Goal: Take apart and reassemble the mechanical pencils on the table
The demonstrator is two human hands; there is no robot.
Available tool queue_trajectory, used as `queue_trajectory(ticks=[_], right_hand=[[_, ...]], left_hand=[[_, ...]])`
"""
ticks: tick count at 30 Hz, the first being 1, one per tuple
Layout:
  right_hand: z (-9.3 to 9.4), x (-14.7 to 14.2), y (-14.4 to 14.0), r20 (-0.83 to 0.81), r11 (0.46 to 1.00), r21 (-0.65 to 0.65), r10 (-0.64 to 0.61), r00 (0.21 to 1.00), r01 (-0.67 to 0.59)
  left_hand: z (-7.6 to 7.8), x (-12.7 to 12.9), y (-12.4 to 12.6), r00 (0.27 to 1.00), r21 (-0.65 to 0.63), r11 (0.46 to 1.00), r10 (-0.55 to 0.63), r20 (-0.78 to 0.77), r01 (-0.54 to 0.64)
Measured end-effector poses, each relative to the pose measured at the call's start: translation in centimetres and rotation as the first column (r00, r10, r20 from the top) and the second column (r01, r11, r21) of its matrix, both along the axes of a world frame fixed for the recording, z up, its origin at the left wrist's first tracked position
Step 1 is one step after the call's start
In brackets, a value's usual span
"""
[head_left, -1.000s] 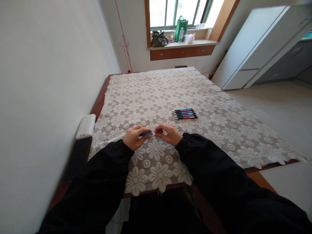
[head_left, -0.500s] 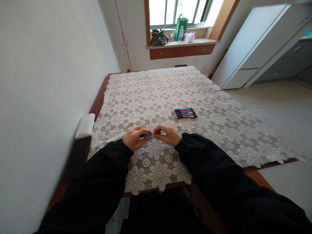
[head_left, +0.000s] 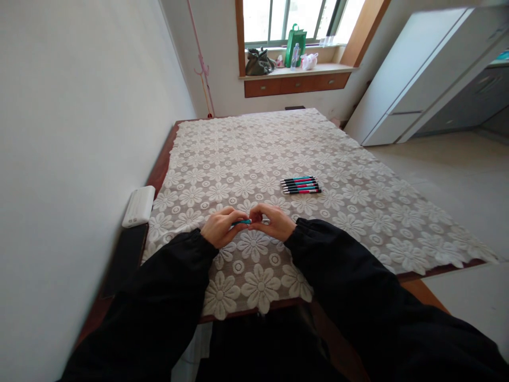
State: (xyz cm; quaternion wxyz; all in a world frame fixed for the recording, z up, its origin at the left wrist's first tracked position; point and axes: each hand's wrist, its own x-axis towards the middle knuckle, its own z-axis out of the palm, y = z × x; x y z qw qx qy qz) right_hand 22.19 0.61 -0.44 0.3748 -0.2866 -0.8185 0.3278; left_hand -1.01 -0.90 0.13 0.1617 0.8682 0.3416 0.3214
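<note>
Near the front of the table, my left hand (head_left: 221, 226) pinches a teal pen (head_left: 240, 222) between thumb and fingers, holding it roughly level. My right hand (head_left: 274, 220) is closed at the right end of this pen, thumb and fingertips pressed together. A small pale sliver shows within the curl of the right hand, too small to identify. My fingers hide much of the pen. Beyond the right hand, several pens (head_left: 301, 185) with teal, red and black barrels lie side by side in a row, tips to the left.
A flowered lace cloth (head_left: 238, 154) covers the table. At the left edge by the wall are a white box-shaped device (head_left: 139, 206) and a flat black object (head_left: 126, 257). Bags and a bottle (head_left: 295, 56) stand on the far windowsill; a white fridge (head_left: 413, 74) is at the right.
My hands stay in nearly the same place, with slight finger movement. The teal pen has shifted a little and its angle differs slightly. The row of pens has not moved.
</note>
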Motion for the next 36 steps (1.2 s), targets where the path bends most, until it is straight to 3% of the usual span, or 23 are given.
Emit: queue_trajectory(ticks=[3,6,7,8,10,13,17,19,21,23,28,33,36], right_hand=[[0.0,0.1,0.0,0.006,0.998,0.06,-0.013,1.0,0.013],[0.0,0.2,0.1,0.011,0.992,0.116,-0.052,0.999,0.05],[0.1,0.2,0.2,0.017,0.989,0.131,-0.072,0.997,0.069],[0.1,0.2,0.2,0.027,0.985,0.148,-0.096,0.995,0.091],[0.1,0.3,0.4,0.06,0.973,0.186,-0.149,0.987,0.136],[0.0,0.4,0.7,0.143,0.961,0.222,-0.201,0.969,0.167],[-0.3,0.7,1.1,0.291,0.961,0.236,-0.209,0.934,0.142],[-0.5,0.7,1.2,0.355,0.966,0.238,-0.184,0.917,0.102],[-0.7,0.8,1.3,0.399,0.971,0.234,-0.15,0.905,0.058],[-0.9,0.8,1.4,0.421,0.972,0.232,-0.132,0.897,0.034],[-1.0,0.9,1.5,0.418,0.97,0.241,-0.121,0.9,0.018],[-0.9,0.8,1.4,0.42,0.971,0.24,-0.124,0.899,0.021],[-0.9,0.8,1.4,0.421,0.971,0.237,-0.117,0.9,0.015]], left_hand=[[0.0,0.2,0.0,0.97,-0.151,0.988,0.058,0.236,-0.022],[-0.1,0.3,0.6,0.776,-0.301,0.952,0.23,0.587,-0.054],[-0.1,0.2,0.9,0.723,-0.331,0.942,0.271,0.635,-0.063],[-0.2,0.1,1.3,0.703,-0.331,0.94,0.294,0.648,-0.088],[-0.4,-0.1,1.8,0.74,-0.306,0.941,0.309,0.598,-0.146],[-0.9,-0.3,2.1,0.679,-0.382,0.912,0.375,0.631,-0.148],[-0.9,0.0,1.6,0.732,-0.346,0.922,0.356,0.581,-0.174],[-0.6,0.3,1.3,0.69,-0.404,0.911,0.344,0.637,-0.081],[-0.5,0.5,1.2,0.697,-0.371,0.921,0.345,0.629,-0.121],[-0.4,0.5,1.2,0.714,-0.317,0.933,0.34,0.612,-0.172],[-0.6,0.6,1.1,0.653,-0.348,0.926,0.355,0.669,-0.146],[-0.3,0.6,0.4,0.752,-0.294,0.946,0.29,0.593,-0.133],[-0.3,0.5,0.3,0.737,-0.303,0.944,0.296,0.607,-0.13]])
